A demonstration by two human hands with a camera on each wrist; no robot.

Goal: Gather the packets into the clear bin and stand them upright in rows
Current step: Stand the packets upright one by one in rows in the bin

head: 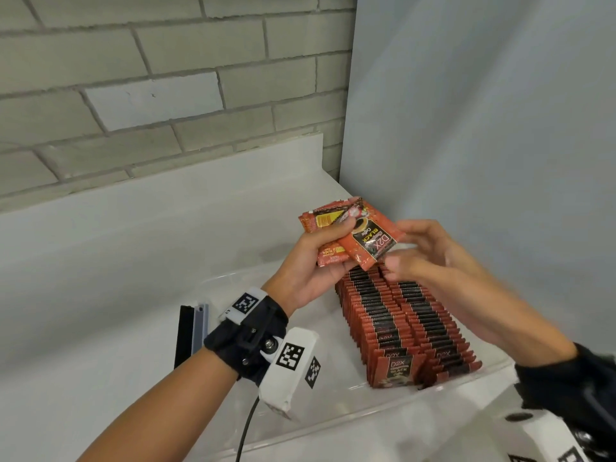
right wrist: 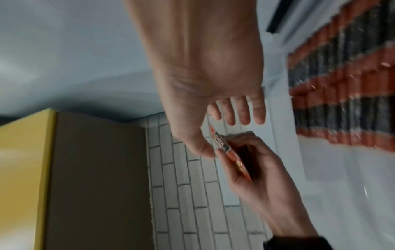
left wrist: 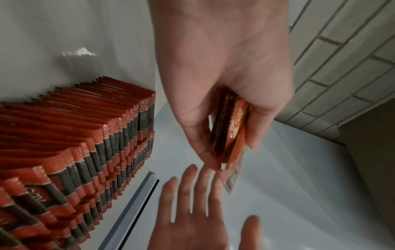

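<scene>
My left hand (head: 316, 261) grips a small stack of red and black coffee packets (head: 333, 228) above the clear bin (head: 350, 416). The top packet (head: 371, 243) juts out to the right. My right hand (head: 405, 248) hovers at that packet's right edge, fingers straight, thumb beside its corner, not gripping it. Two rows of packets (head: 400, 328) stand upright in the bin's right half. The left wrist view shows my left hand (left wrist: 224, 84) around the stack (left wrist: 230, 128), the right hand (left wrist: 203, 203) below, and the rows (left wrist: 74, 143). In the right wrist view, my right hand (right wrist: 224, 135) nears the stack (right wrist: 235, 159).
A black and grey strip (head: 191, 328) lies on the white counter left of the bin. A brick wall stands behind and a plain panel to the right. A cardboard box (right wrist: 85, 177) shows in the wrist views. The bin's left half holds no packets.
</scene>
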